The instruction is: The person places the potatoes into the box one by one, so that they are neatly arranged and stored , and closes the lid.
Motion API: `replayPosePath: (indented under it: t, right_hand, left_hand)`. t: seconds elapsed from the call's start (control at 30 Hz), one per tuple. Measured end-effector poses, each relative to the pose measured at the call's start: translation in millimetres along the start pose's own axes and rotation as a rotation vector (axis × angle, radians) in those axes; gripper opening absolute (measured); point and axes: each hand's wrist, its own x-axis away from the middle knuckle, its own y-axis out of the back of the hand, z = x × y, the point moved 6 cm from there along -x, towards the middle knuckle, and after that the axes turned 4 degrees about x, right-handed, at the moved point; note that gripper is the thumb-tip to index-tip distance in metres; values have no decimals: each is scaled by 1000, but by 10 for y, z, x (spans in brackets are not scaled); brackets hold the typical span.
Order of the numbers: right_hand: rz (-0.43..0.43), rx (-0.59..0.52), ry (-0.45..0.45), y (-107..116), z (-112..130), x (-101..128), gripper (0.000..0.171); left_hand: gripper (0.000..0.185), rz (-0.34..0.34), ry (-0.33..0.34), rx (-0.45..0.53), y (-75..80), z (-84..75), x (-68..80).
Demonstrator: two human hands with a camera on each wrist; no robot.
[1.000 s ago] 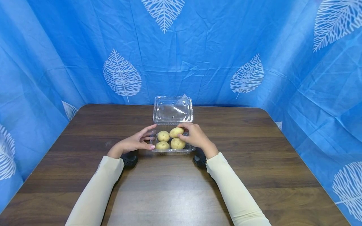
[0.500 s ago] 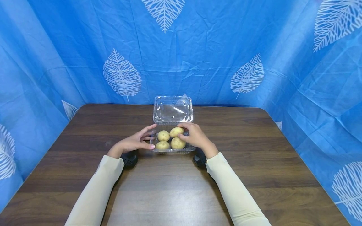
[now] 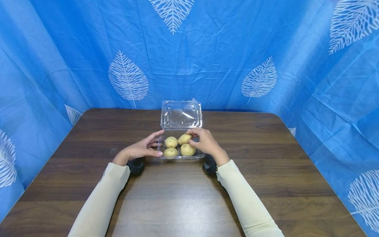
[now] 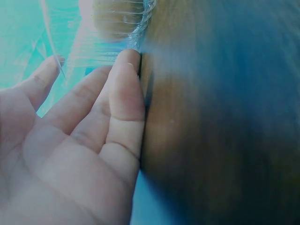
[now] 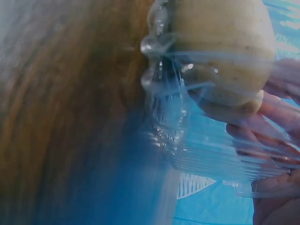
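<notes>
Bare table on the near side of both wrists, wide open. Left hand has relaxed, straight fingers resting against the left wall of the clear clamshell box, gripping nothing. Right hand curls its fingers round the back-right potato, just inside the right rim. Three more potatoes sit between the two hands. Beyond the fingertips the lid stands open, then the blue curtain.
</notes>
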Motion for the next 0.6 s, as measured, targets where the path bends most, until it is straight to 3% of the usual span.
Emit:
replayPosePath:
  t: [0.3,0.6]
  right_hand:
    - [4,-95,-38,23,-33,-1,31]
    - [-8,-315,-74,67,-83,-3,31]
  left_hand:
    - [98,6,-14,-14,7,3,-7]
    - [98,10,-20,-17,5,-22,20]
